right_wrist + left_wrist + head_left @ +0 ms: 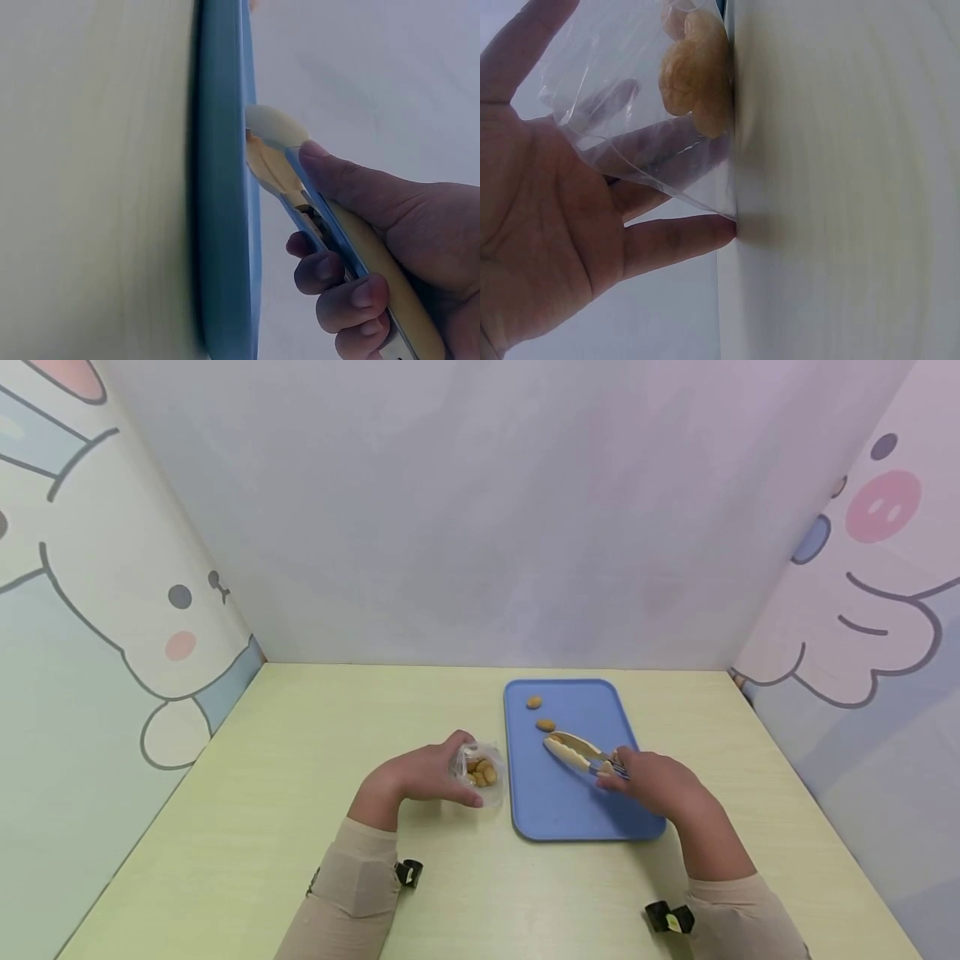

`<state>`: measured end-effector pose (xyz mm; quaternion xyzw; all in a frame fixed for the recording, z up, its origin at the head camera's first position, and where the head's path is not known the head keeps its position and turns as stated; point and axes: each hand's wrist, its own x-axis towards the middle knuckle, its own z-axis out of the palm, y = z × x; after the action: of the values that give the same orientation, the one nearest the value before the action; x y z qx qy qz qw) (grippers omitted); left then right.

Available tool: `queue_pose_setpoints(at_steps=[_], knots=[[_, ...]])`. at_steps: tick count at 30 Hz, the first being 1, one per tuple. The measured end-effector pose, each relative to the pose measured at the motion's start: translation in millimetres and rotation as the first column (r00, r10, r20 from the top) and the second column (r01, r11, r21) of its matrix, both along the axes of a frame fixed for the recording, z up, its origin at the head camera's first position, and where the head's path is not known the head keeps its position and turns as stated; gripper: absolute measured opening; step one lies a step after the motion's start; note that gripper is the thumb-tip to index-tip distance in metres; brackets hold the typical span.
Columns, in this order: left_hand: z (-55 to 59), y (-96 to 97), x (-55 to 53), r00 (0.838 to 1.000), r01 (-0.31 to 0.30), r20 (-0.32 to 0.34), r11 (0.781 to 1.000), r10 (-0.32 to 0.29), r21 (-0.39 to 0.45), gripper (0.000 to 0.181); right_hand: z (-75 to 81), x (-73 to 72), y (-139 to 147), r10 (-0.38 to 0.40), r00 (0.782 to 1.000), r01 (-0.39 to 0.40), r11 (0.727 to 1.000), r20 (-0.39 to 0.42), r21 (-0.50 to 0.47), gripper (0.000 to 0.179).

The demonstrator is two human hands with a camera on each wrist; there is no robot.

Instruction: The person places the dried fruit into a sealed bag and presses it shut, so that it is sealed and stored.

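My left hand curls round a clear plastic bag standing on the table, left of the blue tray. Inside the bag lie several tan, lumpy peanuts, with some fingers visible behind the film. My right hand grips a pair of tongs with cream tips and handles, thumb on one arm and fingers round the other. The tong jaws stand apart, low over the tray. Just beyond the tips is one peanut; another peanut sits farther back. Whether anything lies between the tips I cannot tell.
Pale yellow tabletop surrounds the tray. A grey wall rises behind, with cartoon-printed side panels at left and right. Black straps with small fittings sit at both sleeve cuffs.
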<state>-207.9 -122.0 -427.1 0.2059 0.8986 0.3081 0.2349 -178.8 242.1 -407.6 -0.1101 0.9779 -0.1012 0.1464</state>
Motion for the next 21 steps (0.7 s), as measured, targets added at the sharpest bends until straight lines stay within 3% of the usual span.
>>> queue_pose_setpoints(at_steps=[21], knots=[[0.2, 0.7, -0.5, 1.000, -0.006, 0.002, 1.000, 0.006, -0.007, 0.093, 8.4, 0.3, 0.9, 0.010, 0.996, -0.013, 1.000, -0.091, -0.027, 0.039]])
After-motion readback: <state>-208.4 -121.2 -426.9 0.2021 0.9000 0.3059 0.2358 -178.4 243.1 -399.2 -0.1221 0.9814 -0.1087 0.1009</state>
